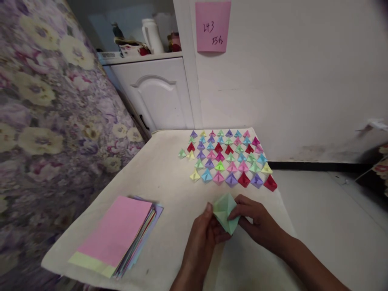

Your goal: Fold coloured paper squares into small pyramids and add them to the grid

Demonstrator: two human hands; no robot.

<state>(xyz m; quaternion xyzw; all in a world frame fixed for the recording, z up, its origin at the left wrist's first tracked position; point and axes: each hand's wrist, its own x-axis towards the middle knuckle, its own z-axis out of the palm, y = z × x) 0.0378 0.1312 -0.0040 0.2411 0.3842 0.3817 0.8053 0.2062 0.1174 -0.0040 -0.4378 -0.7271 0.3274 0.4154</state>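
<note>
A partly folded light green paper piece (224,212) is held between both hands just above the table's near edge. My left hand (203,233) grips its left side, thumb up along the paper. My right hand (257,221) pinches its right side with fingers curled over it. Beyond the hands, several small folded paper shapes (228,161) in red, pink, purple, blue, green and yellow lie in neat rows on the cream table (163,173). A stack of coloured paper sheets (118,235), pink on top, lies at the table's near left.
A floral-covered bed or sofa (45,121) rises at the left. A white cabinet (154,93) stands behind the table, with a kettle (152,35) and items on top. A pink note (212,26) is stuck on the white wall. Bare floor (327,210) lies to the right.
</note>
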